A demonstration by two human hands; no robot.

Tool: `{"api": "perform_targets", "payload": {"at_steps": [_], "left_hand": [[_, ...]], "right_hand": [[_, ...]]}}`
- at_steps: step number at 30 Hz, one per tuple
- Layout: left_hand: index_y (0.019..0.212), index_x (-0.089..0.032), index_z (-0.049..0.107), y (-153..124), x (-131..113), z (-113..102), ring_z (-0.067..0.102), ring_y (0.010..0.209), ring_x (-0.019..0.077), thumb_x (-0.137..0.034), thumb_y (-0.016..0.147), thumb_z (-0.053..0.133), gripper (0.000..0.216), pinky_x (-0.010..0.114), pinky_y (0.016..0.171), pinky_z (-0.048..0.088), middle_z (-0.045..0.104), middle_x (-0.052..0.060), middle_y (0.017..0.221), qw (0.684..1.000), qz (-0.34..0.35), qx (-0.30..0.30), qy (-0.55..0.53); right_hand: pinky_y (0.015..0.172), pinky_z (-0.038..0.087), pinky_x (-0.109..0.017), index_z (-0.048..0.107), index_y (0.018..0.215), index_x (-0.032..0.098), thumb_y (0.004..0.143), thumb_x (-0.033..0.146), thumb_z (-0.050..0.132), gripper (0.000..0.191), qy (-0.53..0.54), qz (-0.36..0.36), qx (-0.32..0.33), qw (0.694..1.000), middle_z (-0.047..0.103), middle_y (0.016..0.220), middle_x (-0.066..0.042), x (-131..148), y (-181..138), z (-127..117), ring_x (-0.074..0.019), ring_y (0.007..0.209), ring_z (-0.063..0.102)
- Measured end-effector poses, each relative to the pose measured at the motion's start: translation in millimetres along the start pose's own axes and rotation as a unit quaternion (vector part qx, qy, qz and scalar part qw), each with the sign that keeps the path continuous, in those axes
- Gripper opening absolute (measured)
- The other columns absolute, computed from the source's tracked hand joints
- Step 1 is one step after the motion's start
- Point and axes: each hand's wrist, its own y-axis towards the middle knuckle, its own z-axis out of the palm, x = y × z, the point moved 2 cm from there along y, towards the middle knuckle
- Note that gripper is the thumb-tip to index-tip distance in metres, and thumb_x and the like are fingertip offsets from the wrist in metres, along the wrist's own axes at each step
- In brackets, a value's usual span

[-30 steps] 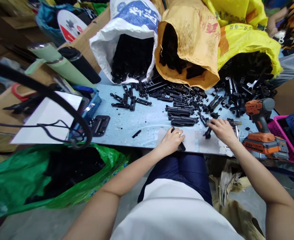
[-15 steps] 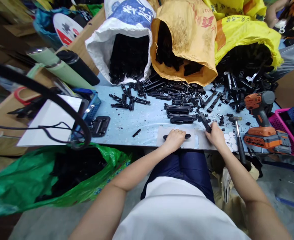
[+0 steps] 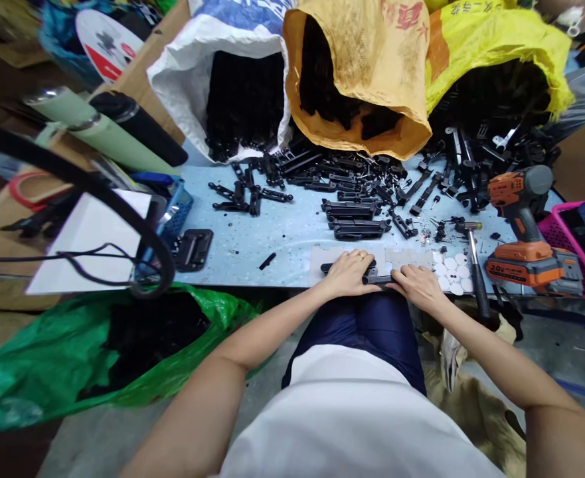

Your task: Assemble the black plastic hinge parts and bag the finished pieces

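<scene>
Left hand: the person's left hand [image 3: 349,273] is curled down over an elongated black part with rounded ends [image 3: 326,268], closed on it as far as the view shows; the underside of the grip is hidden
Right hand: the right hand [image 3: 416,287] has its fingers clamped on the right end of a straight dark bar [image 3: 378,279], whose other end reaches the left hand
Just changed: half a second ago the bar pointed away from the body, well apart from the left hand; now it lies crosswise between the hands, so both seem to be working at one spot
Pad: the flat light-grey pad [image 3: 317,255] at the bench edge lies under the left hand, as before
Right side: the thin round white discs [image 3: 450,273] show more fully than half a second ago; the black-handled hammer [image 3: 476,269] and the orange-and-black cordless drill [image 3: 524,222] lie beyond, apparently unmoved
Beyond: the neat row of long black parts [image 3: 352,211] looks unchanged
</scene>
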Motion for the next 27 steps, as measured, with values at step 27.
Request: {"api": "perform_targets", "payload": {"at_steps": [27], "left_hand": [[0.107,-0.010,0.057,158.9,87.0,-68.0,0.045,0.111,0.0251,-0.009,0.082,0.042,0.029,0.033,0.087,0.040,0.051,0.017,0.119,0.963,-0.245,-0.108,0.030]], "right_hand": [[0.068,0.035,-0.028,0.060,0.089,0.017,0.092,0.039,0.036,0.033,0.091,0.062,-0.171,0.979,0.063,0.080,-0.007,-6.8,-20.9,18.2,-0.0173,0.073,0.052]]}}
